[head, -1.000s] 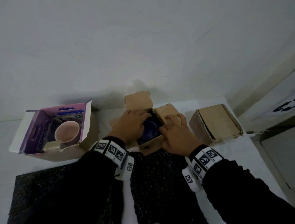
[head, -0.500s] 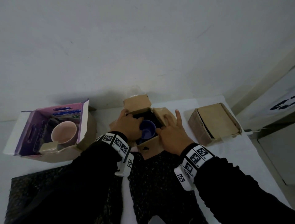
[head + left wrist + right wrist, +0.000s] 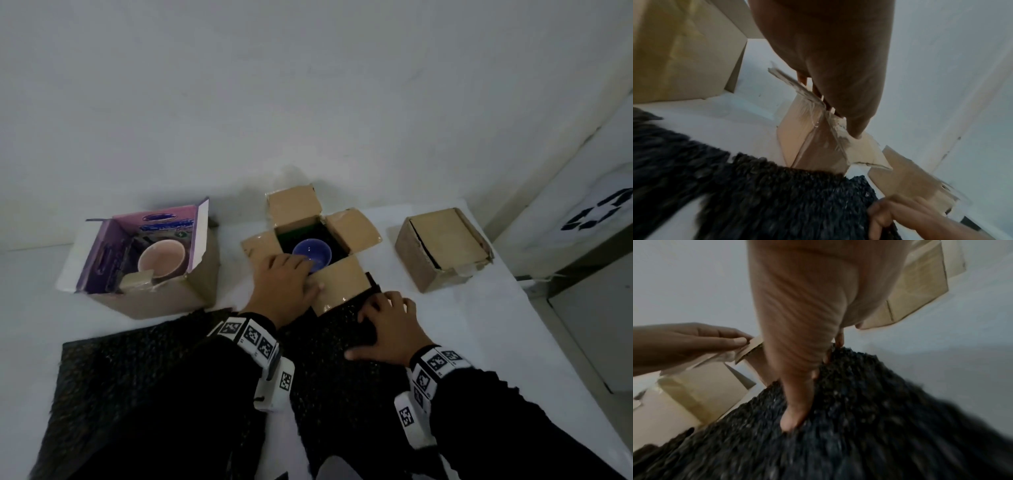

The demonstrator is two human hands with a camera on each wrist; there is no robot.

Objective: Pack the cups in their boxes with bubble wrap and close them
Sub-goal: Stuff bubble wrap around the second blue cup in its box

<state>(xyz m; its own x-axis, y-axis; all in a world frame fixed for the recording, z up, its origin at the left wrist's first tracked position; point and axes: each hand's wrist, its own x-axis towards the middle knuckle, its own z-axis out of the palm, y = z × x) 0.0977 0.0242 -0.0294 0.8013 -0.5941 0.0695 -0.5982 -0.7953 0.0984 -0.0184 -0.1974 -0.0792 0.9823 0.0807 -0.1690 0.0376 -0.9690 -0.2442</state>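
Note:
A blue cup (image 3: 312,253) sits inside the open middle cardboard box (image 3: 342,284), whose four flaps are spread out. My left hand (image 3: 287,285) is at the box's near left corner and pinches the edge of the near flap (image 3: 754,345) between thumb and fingers. My right hand (image 3: 390,329) lies just in front of the box on the black bubble wrap (image 3: 144,377). Its thumb presses on the sheet and its fingers curl round the far edge (image 3: 835,344). A pink cup (image 3: 161,259) stands in the open purple-lined box (image 3: 161,298) at the left.
A shut cardboard box (image 3: 445,245) stands at the right on the white table (image 3: 496,325). The wall runs close behind all three boxes. A white bin with a recycling mark (image 3: 596,219) stands beyond the table's right edge.
Both hands have left the blue cup in the middle box. My right hand has drawn back onto the bubble wrap, and my left has shifted to the box's near flap.

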